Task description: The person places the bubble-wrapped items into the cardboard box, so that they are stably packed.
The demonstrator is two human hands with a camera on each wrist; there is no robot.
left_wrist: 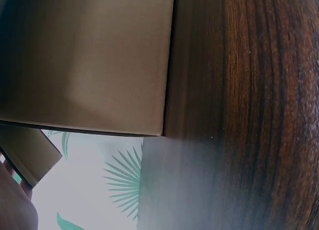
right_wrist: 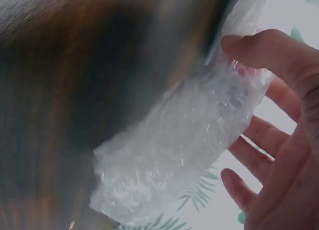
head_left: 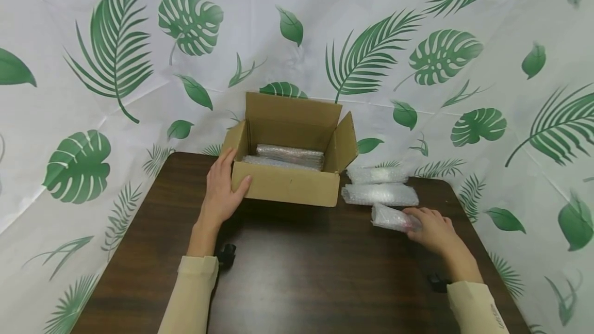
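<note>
Well, nearest you are your pale cream sleeves; the right sleeve (head_left: 478, 305) carries small dark lettering, too small to read. Beneath your arms spreads the dark brown wood-grain counter (head_left: 325, 272). Your right grip (head_left: 433, 228) is clamped on a bubble-wrapped roll (head_left: 390, 218), thumb on one side and fingers on the other, near the counter's right side; you cannot tell from these views whether it touches the surface. A reddish patch shows through the wrap by your thumb, and any print there is too blurred to make out. Just beyond lie two more wrapped rolls (head_left: 380, 196), one behind the other, to the right of the open cardboard box (head_left: 285, 187). Your left grip (head_left: 220, 189) is closed on that box's front left corner, thumb against the front wall, which bears one tiny dark mark. Inside lie further bubble-wrapped bundles (head_left: 294, 154). Behind everything hangs a white cloth (head_left: 260, 30) printed with green leaves.
</note>
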